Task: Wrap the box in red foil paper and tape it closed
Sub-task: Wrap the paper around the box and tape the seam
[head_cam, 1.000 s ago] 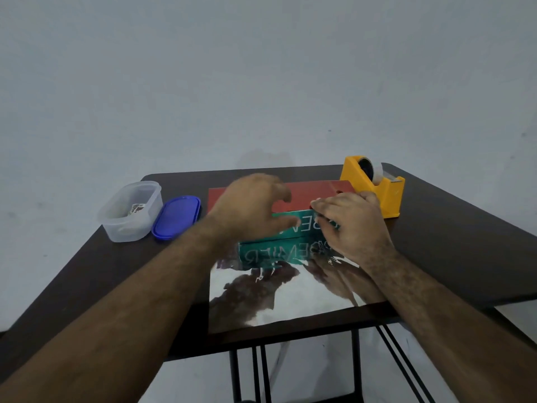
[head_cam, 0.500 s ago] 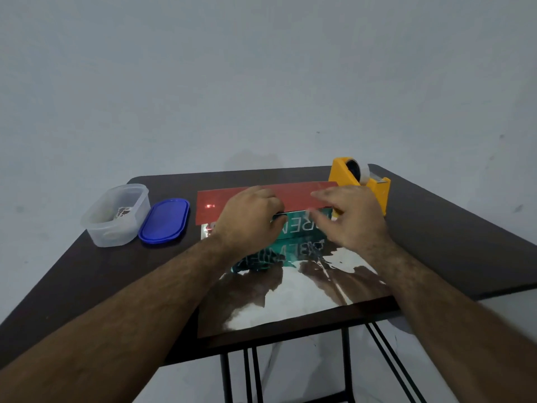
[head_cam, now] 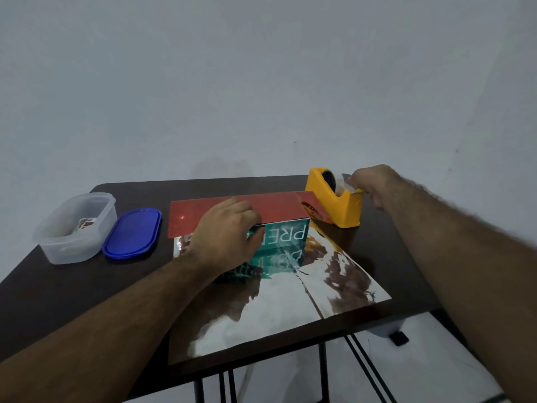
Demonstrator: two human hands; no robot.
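**One hand pins the fold, the other goes for tape**

Fingers first — the left hand (head_cam: 225,241) lies with curled fingers over the top edge of the green cardboard box with white lettering (head_cam: 286,235), pressing the red flap of foil paper (head_cam: 232,212) down onto it. That looks like the anchor: let go and the springy foil would likely lift back. Over at the far side, the right hand (head_cam: 374,184) has its fingertips drawn together at the cutter end of the yellow plastic tape dispenser (head_cam: 332,202), apparently pinching the clear tape end, though the tape itself is too faint to confirm.

The box sits mid-sheet, with the foil's mirrored silver underside spread toward the near edge of the dark brown table (head_cam: 58,289) — ready, I'd judge, to be folded up next. The dispenser stands just beside the sheet's far right corner, handy for a one-handed pull. Off to the left sit a clear plastic tub (head_cam: 74,228) and its blue oval lid (head_cam: 132,232), out of play.
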